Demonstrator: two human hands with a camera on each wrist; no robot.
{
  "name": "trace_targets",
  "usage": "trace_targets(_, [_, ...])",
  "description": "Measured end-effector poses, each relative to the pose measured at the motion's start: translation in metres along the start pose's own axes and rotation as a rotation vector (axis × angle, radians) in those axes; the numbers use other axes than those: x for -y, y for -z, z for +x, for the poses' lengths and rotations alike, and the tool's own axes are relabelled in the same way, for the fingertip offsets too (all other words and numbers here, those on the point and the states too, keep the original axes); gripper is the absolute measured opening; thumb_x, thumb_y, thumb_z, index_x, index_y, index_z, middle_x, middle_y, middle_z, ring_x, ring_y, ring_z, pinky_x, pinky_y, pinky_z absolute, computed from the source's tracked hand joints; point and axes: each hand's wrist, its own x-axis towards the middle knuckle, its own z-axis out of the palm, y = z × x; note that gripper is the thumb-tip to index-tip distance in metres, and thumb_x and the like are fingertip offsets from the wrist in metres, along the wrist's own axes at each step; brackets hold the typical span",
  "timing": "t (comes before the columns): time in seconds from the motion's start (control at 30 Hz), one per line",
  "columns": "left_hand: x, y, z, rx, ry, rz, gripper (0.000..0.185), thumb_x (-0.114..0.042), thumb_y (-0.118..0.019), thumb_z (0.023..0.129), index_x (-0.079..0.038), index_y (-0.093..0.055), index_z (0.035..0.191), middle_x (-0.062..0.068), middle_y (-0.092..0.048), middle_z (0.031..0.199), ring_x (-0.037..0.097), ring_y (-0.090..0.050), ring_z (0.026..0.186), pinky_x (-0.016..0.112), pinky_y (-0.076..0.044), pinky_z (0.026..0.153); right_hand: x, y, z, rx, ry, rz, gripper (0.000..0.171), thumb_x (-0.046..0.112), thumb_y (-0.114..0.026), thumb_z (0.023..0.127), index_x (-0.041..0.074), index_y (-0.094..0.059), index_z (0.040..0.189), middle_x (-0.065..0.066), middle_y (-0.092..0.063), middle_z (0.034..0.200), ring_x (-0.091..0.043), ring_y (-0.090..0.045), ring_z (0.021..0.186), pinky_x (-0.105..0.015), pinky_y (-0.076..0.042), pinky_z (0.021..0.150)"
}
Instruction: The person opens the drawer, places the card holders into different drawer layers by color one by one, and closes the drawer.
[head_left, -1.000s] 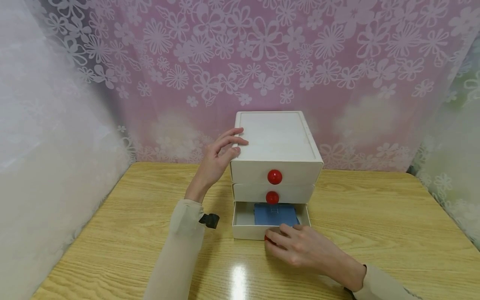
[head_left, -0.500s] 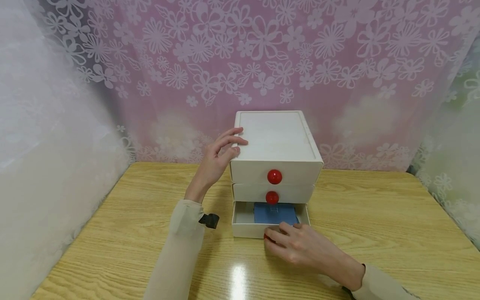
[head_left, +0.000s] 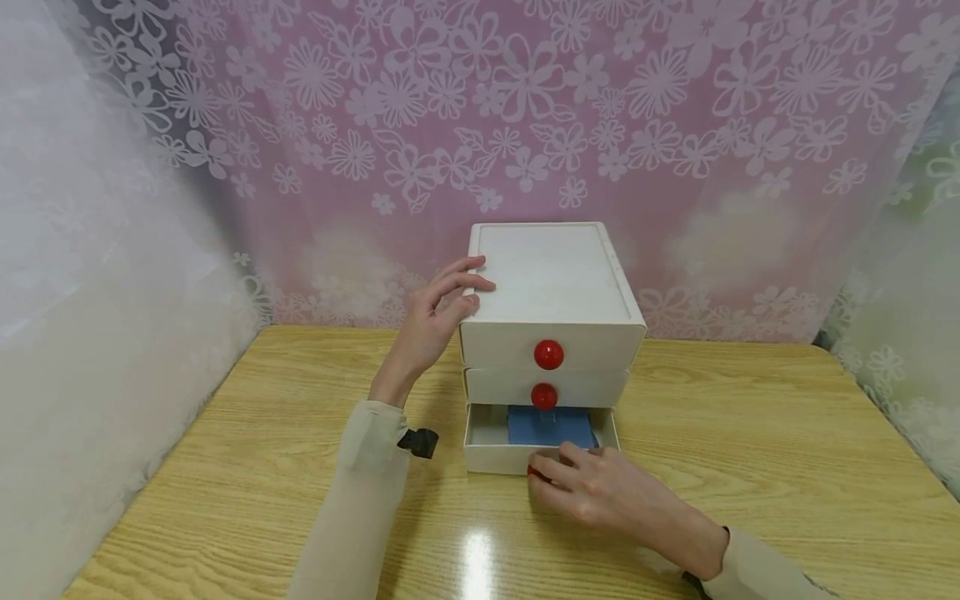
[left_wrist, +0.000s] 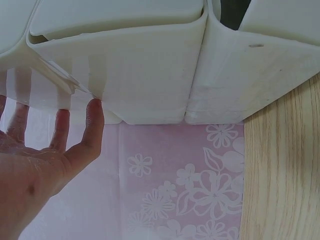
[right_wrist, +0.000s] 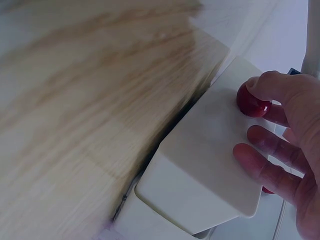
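While your left hand (head_left: 438, 321) rests flat-fingered on the white 3-drawer chest's (head_left: 551, 287) left top edge, your right hand (head_left: 592, 492) pinches the bottom drawer's (head_left: 487, 446) red knob (right_wrist: 252, 100), drawer axis running toward you.

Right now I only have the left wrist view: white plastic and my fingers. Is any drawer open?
Observer: Yes, the bottom drawer is partly out; the two above are shut.
Operator: Anything inside it?
Observer: A flat blue thing lies in it.
Operator: Where is my right hand?
Observer: The right hand is at that drawer's front, fingers on its red knob.
Operator: And the left?
Observer: The left hand rests against the chest's top left edge.
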Motion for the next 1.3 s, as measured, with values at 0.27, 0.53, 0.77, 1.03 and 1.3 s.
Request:
trace_targets(0.27, [-0.0007, 0.0001, 0.0002, 0.0, -0.005, -0.006, 0.032, -0.023, -0.051, 0.098, -0.013, -0.072, 0.12, -0.01, -0.049, 0.156, 0.011, -0.036, 0.15, 0.061, -0.028, 0.123, -0.0009, -0.0001, 0.0004, 0.025, -0.023, 0.018, 0.066, 0.007, -0.007, 0.112, 0.017, -0.072, 0.112, 0.003, -0.072, 0.112, -0.014, -0.065, 0.082, -0.02, -0.053, 0.052])
trace_targets(0.53, [0.0001, 0.0009, 0.0013, 0.005, -0.015, -0.013, 0.032, -0.022, -0.051, 0.098, -0.011, -0.072, 0.12, -0.008, -0.049, 0.156, 0.011, -0.036, 0.15, 0.06, -0.026, 0.124, -0.0014, -0.001, 0.0005, 0.055, -0.047, 0.037, 0.067, 0.01, -0.004, 0.112, 0.017, -0.071, 0.112, 0.003, -0.071, 0.113, -0.014, -0.066, 0.085, -0.021, -0.055, 0.054])
trace_targets(0.77, [0.0006, 0.0003, 0.0011, 0.002, -0.014, -0.011, 0.031, -0.021, -0.051, 0.099, -0.011, -0.072, 0.12, -0.008, -0.049, 0.156, 0.011, -0.036, 0.149, 0.061, -0.026, 0.124, -0.0008, -0.0026, 0.0002, 0.042, -0.057, 0.027, 0.069, 0.009, -0.003, 0.111, 0.018, -0.071, 0.11, 0.003, -0.072, 0.112, -0.014, -0.066, 0.085, -0.02, -0.054, 0.052])
trace_targets(1.03, [-0.0003, -0.0003, -0.0002, -0.003, -0.005, -0.001, 0.031, -0.022, -0.051, 0.099, -0.012, -0.072, 0.119, -0.01, -0.049, 0.155, 0.009, -0.034, 0.15, 0.059, -0.027, 0.124, -0.0003, -0.0036, 0.0004, 0.027, -0.074, 0.022, 0.068, 0.008, -0.005, 0.112, 0.017, -0.071, 0.109, 0.003, -0.071, 0.112, -0.014, -0.067, 0.087, -0.021, -0.054, 0.053])
trace_targets(1.3, [-0.0007, -0.0005, -0.0004, -0.003, -0.009, -0.008, 0.031, -0.021, -0.051, 0.098, -0.011, -0.072, 0.119, -0.009, -0.049, 0.155, 0.009, -0.035, 0.15, 0.059, -0.027, 0.124, -0.0007, -0.0044, 0.0007, 0.033, -0.09, 0.04, 0.066, 0.01, -0.007, 0.112, 0.017, -0.072, 0.112, 0.002, -0.071, 0.113, -0.015, -0.067, 0.088, -0.022, -0.055, 0.055])
